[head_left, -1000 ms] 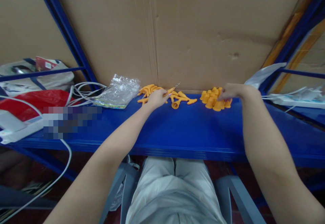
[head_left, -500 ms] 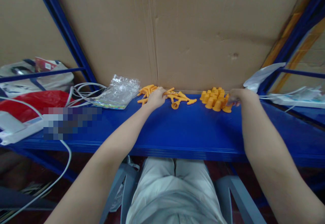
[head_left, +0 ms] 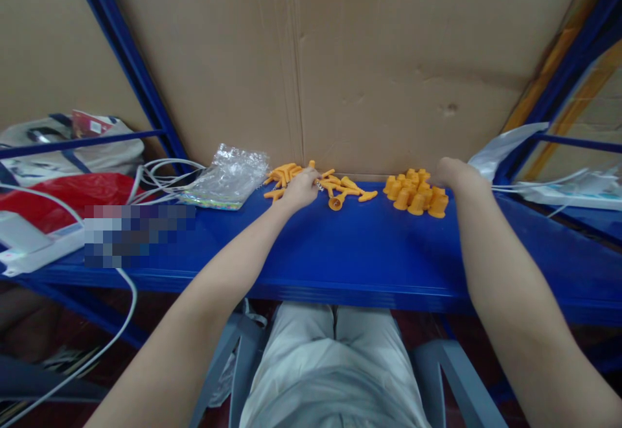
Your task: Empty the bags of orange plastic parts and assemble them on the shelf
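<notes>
My left hand (head_left: pixel 302 187) is closed at the pile of branched orange plastic pieces (head_left: pixel 346 185). An orange tip (head_left: pixel 311 164) sticks up above its fingers, and a short metal chain (head_left: pixel 319 185) shows at their right side. Most of what it grips is hidden by the hand. On the right, several orange bell-shaped cups (head_left: pixel 416 202) stand mouth down in a tight cluster. My right hand (head_left: pixel 448 173) is at the back right edge of this cluster. Its fingers are hidden behind the wrist and the cups.
A clear plastic bag (head_left: pixel 228 179) lies left of the pile. White cables (head_left: pixel 168 169), a red bag (head_left: pixel 97 195) and a white power strip (head_left: pixel 43 247) are farther left. Cardboard (head_left: pixel 369 78) stands behind the blue tabletop (head_left: pixel 340 253). White plastic (head_left: pixel 505 146) hangs near the right post.
My right hand has moved slightly up and back from the front right cups. The front right cup is shifted and stands straighter. The orange piece at my left hand has turned upward.
</notes>
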Demonstrator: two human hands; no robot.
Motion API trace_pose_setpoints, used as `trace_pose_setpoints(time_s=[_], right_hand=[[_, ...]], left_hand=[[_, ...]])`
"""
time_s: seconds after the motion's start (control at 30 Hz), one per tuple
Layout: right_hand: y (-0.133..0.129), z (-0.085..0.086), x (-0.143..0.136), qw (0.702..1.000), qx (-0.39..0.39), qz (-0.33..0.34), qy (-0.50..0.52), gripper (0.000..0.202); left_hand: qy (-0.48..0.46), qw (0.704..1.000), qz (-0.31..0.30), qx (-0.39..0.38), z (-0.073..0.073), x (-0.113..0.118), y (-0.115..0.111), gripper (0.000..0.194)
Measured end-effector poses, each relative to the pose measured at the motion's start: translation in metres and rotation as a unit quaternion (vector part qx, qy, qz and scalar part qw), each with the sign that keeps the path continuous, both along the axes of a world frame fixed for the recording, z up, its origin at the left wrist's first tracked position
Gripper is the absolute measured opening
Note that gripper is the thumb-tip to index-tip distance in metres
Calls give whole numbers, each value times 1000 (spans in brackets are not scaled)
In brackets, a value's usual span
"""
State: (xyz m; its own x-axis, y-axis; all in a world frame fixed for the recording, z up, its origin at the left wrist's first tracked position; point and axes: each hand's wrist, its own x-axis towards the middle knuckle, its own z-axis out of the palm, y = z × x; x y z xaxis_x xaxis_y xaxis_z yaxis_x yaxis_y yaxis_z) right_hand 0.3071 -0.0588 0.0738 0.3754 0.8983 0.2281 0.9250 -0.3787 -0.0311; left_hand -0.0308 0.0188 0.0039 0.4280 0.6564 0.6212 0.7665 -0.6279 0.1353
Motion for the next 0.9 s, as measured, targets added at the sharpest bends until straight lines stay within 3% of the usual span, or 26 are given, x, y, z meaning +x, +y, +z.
trace_pose_setpoints(time_s=[0.1,0.27,0.5,0.6,0.77,0.9], right_hand=[[-9,7,-23,1000,-11,-13,0,40],[-7,0,-45,995,-18,91,-27,32],[13,-42,-78,956,-2,292,-11,37],[19,-62,-89,940,-4,341,-10,45],[24,-79,-96,939,-39,341,-23,50],[31,-85,-94,938,-54,343,-22,49]], left_hand=[[3,1000,-4,10,-1,1,-1,22],[0,1000,-4,14,-3,0,6,20],[27,1000,-3,-14,0,0,21,23],[75,997,1,-35,5,4,29,29],[176,984,-3,-42,19,15,40,36],[228,971,31,-63,22,21,47,45]])
